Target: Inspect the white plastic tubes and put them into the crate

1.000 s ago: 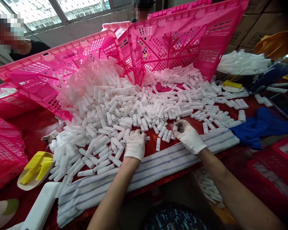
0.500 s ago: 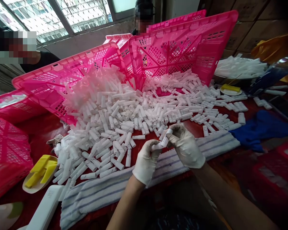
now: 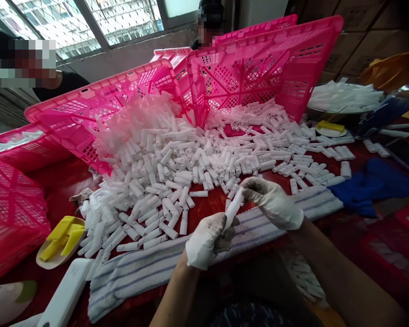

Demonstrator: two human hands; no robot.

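Between my two gloved hands, above the striped towel (image 3: pixel 139 268), is a white plastic tube (image 3: pixel 234 207), tilted with its upper end to the right. My left hand (image 3: pixel 210 240) is wrapped round its lower end. The fingertips of my right hand (image 3: pixel 274 203) are pinched at the upper end. Dark smudges mark the glove fingers. Just beyond the hands spreads a large heap of similar white tubes (image 3: pixel 177 175), many with small dark marks, on the red table top.
Pink crates (image 3: pixel 238 91) lie tipped behind the heap. At left are a dish (image 3: pixel 42 262) with yellow blocks (image 3: pixel 63 234) and a long white device (image 3: pixel 63 295). A blue cloth (image 3: pixel 378 186) lies at right. Two people (image 3: pixel 59 86) are across the table.
The tube now stands more upright between my hands. My left hand has turned and lowered slightly, while my right hand has shifted right. The view has moved a little.
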